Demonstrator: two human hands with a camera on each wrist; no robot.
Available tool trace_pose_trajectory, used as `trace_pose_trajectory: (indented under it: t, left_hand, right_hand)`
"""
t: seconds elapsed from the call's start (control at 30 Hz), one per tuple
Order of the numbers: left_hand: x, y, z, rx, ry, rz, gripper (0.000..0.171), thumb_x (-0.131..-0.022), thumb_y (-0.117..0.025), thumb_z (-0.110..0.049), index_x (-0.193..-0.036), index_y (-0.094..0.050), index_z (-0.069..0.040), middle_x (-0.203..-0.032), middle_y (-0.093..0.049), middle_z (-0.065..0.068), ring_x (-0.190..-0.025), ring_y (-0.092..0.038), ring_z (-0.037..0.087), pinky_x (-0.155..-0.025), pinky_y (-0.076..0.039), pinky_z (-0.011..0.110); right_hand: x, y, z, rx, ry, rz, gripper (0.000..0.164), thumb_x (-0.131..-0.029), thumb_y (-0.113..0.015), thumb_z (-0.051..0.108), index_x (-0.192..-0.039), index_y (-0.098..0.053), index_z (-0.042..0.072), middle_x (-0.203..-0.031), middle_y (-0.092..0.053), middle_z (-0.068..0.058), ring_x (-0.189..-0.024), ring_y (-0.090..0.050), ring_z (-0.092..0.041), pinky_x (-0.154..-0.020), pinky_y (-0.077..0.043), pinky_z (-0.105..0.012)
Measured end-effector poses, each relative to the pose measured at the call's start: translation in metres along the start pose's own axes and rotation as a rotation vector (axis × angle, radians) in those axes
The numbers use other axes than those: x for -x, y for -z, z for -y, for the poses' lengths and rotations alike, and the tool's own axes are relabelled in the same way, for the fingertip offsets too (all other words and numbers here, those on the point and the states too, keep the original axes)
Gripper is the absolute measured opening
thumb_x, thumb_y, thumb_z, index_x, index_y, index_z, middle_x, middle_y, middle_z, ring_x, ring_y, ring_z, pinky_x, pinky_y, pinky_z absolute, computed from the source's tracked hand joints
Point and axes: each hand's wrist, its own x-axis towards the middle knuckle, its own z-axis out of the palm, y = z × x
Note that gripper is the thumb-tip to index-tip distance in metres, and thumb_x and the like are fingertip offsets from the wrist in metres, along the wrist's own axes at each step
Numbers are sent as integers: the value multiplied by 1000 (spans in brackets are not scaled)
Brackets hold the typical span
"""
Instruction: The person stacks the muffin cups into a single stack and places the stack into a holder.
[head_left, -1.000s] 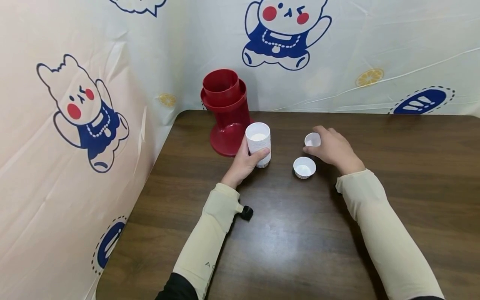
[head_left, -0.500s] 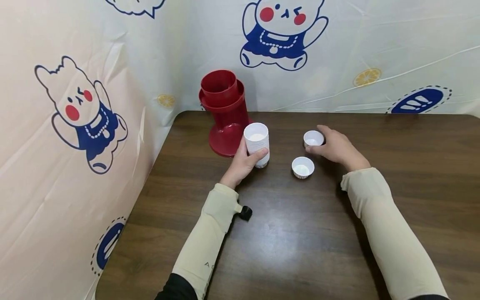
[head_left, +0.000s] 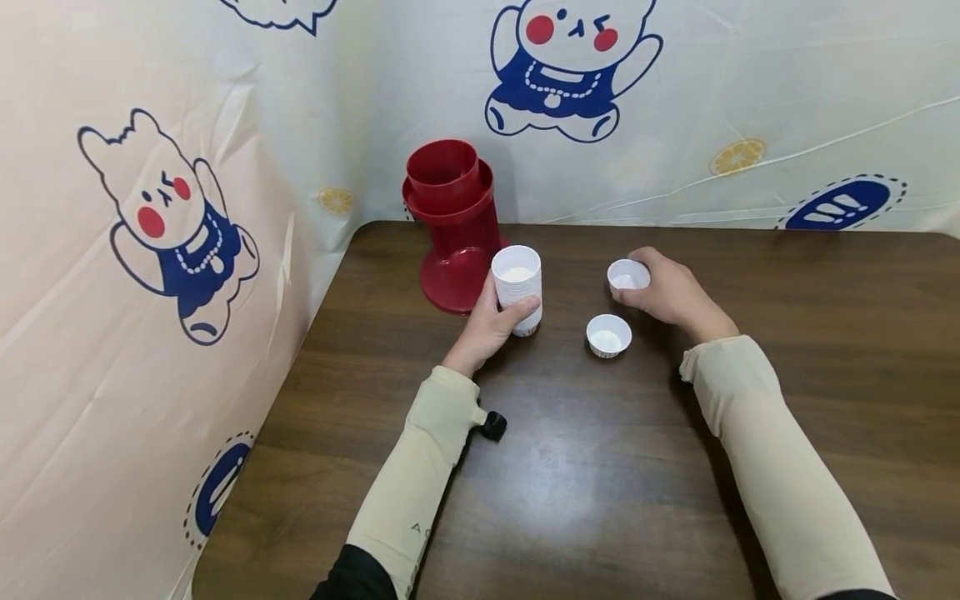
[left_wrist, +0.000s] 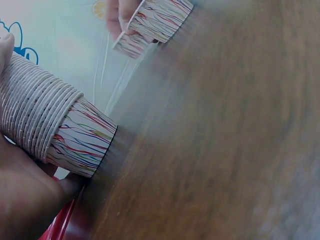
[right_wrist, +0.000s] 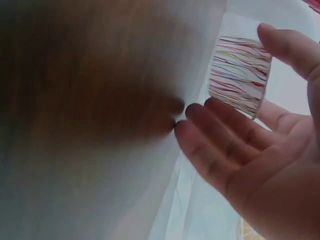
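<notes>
My left hand [head_left: 486, 327] grips a tall stack of white paper cups [head_left: 517, 287]; the left wrist view shows their ribbed rims and the coloured wavy lines on the bottom cup [left_wrist: 82, 137]. To the right, my right hand [head_left: 670, 292] pinches a single small paper cup [head_left: 628, 275] between thumb and fingers. That cup [right_wrist: 239, 75] stands upright, with the thumb at its side and the other fingers stretched along the table. Just nearer to me, a second small paper cup [head_left: 608, 336] sits upright on the table, untouched.
A red two-tier cylinder on a round base [head_left: 455, 233] stands behind my left hand, close to the stack. The brown wooden table [head_left: 555, 500] runs back to a white printed curtain [head_left: 420, 75], which also hangs along the left side.
The cup at my right hand was tilted and is now upright on the table. My right fingers spread off it, then came back against it. The left hand and stack stay put.
</notes>
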Motion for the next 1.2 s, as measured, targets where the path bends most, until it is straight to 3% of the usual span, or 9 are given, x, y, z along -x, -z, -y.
trace_pose_trajectory:
  t: [0.33, 0.8, 1.1, 1.2]
  left_hand:
    - [0, -1, 0, -7, -8, -6, 69, -93, -70, -16, -150, -31, -14, -135, -49, 7, -124, -47, 21, -107, -39, 43]
    - [-3, -2, 3, 21, -8, 11, 73, -93, -69, -12, -153, -28, -10, -139, -47, 13, -126, -45, 23, -108, -36, 42]
    - [9, -2, -30, 33, 16, 33, 72, -92, -67, -13, -152, -28, -7, -139, -47, 14, -127, -44, 26, -109, -36, 45]
    - [7, -2, -26, 40, 6, 32, 71, -92, -67, -12, -152, -28, -8, -138, -47, 13, -126, -45, 26, -109, -36, 46]
  right_hand:
    - [4, 1, 13, -174, 74, -33, 61, -87, -78, 28, -137, -49, 6, -124, -58, -17, -107, -54, -34, -89, -41, -48]
    - [13, 7, 59, -338, 142, -68, 58, -88, -79, 34, -136, -54, 13, -114, -59, -11, -97, -54, -24, -81, -44, -37]
    - [13, 8, 87, -369, 225, -60, 61, -87, -80, 37, -138, -54, 13, -120, -59, -6, -99, -56, -23, -83, -48, -38]
    - [11, 9, 96, -387, 255, -51, 61, -87, -81, 34, -137, -55, 13, -121, -59, -5, -99, -56, -22, -84, -48, -37]
